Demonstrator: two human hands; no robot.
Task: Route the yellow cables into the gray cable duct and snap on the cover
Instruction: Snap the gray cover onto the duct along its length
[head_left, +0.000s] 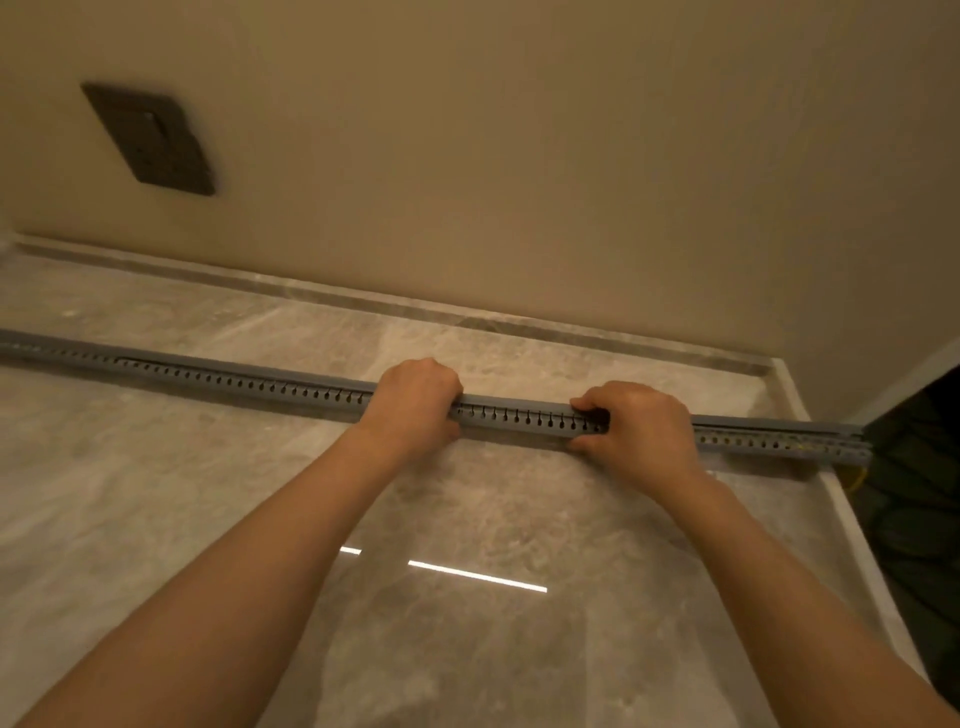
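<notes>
A beige wall fills the upper half of your view, and below it a polished, marbled stone surface with a raised back lip spreads toward you. The gray cable duct lies flat on that stone, running from the far left edge of the view, down across the middle, to the surface's right rim, a little way out from the wall. Its slotted side wall faces you. The gray cover sits along its top; near the left end a thin dark gap shows between cover and duct.

Both your bare forearms reach in from the bottom corners. Your left hand grasps the duct near its middle, fingers curled over the top and thumb tucked against the near side. Your right hand clamps it just to the right in the same way, thumb low on the slotted wall. A short stretch of duct shows between the two hands.

A dark wall plate is mounted on the wall at upper left. A thin white streak of reflected light lies on the stone between your forearms. A bit of yellow cable shows just below the duct's right end.
</notes>
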